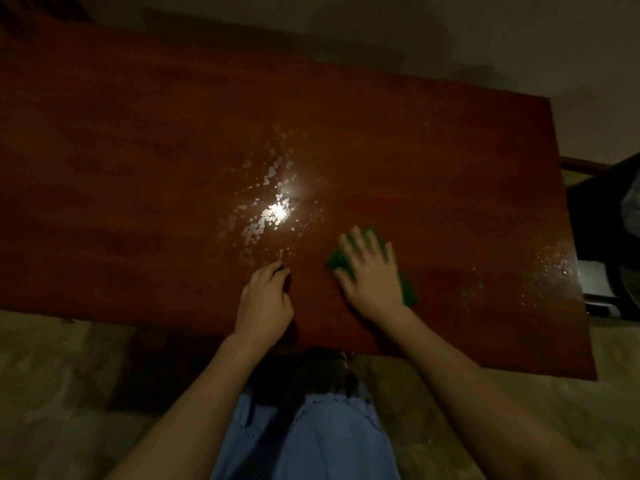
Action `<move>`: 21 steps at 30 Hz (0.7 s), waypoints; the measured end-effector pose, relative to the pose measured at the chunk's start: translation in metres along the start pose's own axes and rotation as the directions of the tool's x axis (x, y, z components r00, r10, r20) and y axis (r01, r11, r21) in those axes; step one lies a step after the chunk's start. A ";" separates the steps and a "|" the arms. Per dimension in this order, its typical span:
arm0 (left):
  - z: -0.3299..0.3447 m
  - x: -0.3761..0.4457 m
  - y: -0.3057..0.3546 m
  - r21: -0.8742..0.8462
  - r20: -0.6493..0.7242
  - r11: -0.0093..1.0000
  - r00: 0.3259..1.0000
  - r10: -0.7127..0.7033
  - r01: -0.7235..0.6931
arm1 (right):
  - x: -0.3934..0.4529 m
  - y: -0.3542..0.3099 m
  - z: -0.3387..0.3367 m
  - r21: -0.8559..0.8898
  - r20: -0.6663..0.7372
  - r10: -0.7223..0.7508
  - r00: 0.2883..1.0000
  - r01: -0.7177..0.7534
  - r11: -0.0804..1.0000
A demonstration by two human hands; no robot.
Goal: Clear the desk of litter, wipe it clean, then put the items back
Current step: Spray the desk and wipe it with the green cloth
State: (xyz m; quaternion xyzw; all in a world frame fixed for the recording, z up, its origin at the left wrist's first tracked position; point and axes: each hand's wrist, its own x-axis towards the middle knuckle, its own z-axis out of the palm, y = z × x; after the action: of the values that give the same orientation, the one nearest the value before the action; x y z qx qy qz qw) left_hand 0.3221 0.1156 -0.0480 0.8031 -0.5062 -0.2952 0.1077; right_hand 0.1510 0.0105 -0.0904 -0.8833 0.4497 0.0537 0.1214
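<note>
A reddish-brown wooden desk (138, 168) fills most of the view. Wet droplets (266, 206) glisten around a bright light reflection near its middle. More droplets (550, 268) lie at the right edge. My right hand (369, 271) lies flat with spread fingers on a green cloth (337, 259), pressing it to the desk near the front edge. The hand is motion-blurred. My left hand (265, 303) rests on the desk to the left of the cloth, its fingers loosely curled, fingertips touching the surface. I see nothing held in it.
The desk's front edge (173, 323) runs just below my wrists, with pale floor (69, 393) beneath. My blue garment (311, 438) shows at the bottom. A dark object (602, 220) stands off the desk's right end. A pale wall (485, 36) lies behind the desk.
</note>
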 end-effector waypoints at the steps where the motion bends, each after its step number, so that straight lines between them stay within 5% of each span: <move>1: 0.000 0.001 0.000 0.003 -0.006 1.000 1.000 0.004 -0.004 | -0.014 -0.011 0.005 -0.030 0.000 -0.150 0.989 0.150 0.988; 4: 0.000 0.005 0.005 -0.013 0.000 1.000 1.000 0.004 -0.004 | -0.058 -0.014 0.025 -0.137 0.080 -0.539 0.838 0.545 0.827; 7: -0.002 0.013 0.013 -0.029 0.006 1.000 1.000 0.009 -0.009 | -0.085 0.027 0.029 -0.258 0.243 -0.740 0.627 0.777 0.574; 10: -0.003 0.023 0.022 -0.057 0.015 0.998 1.000 0.004 -0.004 | -0.091 0.068 0.022 -0.257 0.289 -0.736 0.612 0.790 0.556; 13: -0.003 0.034 0.032 -0.081 0.010 0.997 1.000 -0.010 0.010 | -0.082 0.084 0.010 -0.167 0.209 -0.572 0.793 0.606 0.778; 16: -0.002 0.049 0.045 -0.090 0.003 0.996 1.000 -0.025 0.026 | -0.039 0.099 -0.010 -0.038 0.123 -0.139 0.983 0.145 0.989; 19: -0.002 0.066 0.058 -0.100 -0.024 0.994 0.999 -0.047 0.045 | 0.040 0.111 -0.031 0.025 0.026 0.249 0.968 -0.250 0.968; 21: -0.004 0.077 0.064 -0.106 -0.045 0.992 0.996 -0.077 0.072 | 0.099 0.107 -0.043 0.035 0.018 0.341 0.940 -0.342 0.939</move>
State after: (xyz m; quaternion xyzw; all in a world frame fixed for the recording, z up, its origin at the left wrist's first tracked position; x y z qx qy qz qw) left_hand 0.3001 0.0174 -0.0430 0.8217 -0.4571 -0.3051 0.1509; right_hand 0.1220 -0.1385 -0.0869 -0.7891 0.5963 0.0704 0.1294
